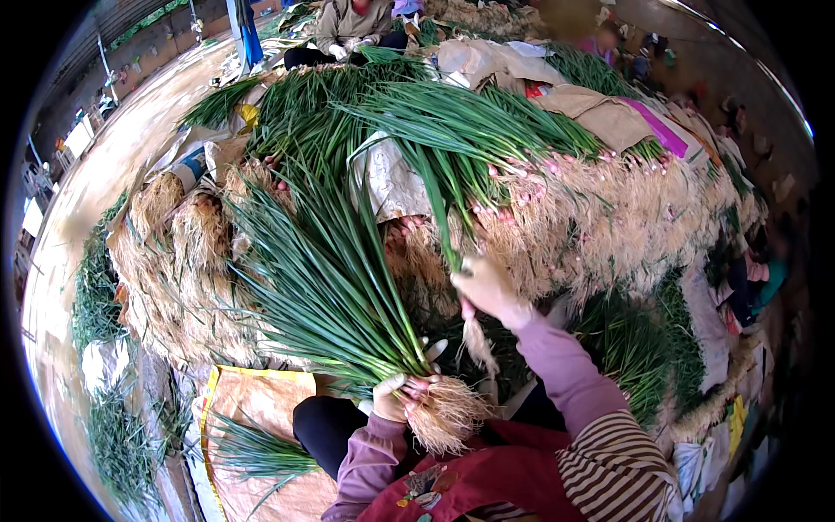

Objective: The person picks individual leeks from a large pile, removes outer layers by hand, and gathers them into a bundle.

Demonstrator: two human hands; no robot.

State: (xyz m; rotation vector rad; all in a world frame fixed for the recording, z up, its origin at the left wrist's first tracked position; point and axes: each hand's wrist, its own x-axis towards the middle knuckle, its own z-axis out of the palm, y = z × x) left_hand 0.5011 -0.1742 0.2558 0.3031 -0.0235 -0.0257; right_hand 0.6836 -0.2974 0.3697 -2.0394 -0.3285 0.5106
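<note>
My gloved left hand [391, 398] is closed round a thick bunch of green onions [335, 283], just above the pinkish bulbs and the tangle of pale roots. The long leaves fan out up and to the left. Higher and to the right, my gloved right hand [485, 285] grips a single green onion stalk [470, 326]. Its pink bulb and stringy roots hang below my fingers, while its leaves point upward. Behind my hands rises a large heap of green onions [557, 204], stacked with the roots facing me.
An orange-tan sack [252, 409] with loose green leaves lies at lower left. More green leaves [626, 344] are piled to my right. A white sack [387, 178] rests on the heap. Across it sits another person [352, 35] wearing gloves. A blue-wrapped post [245, 39] stands at far left.
</note>
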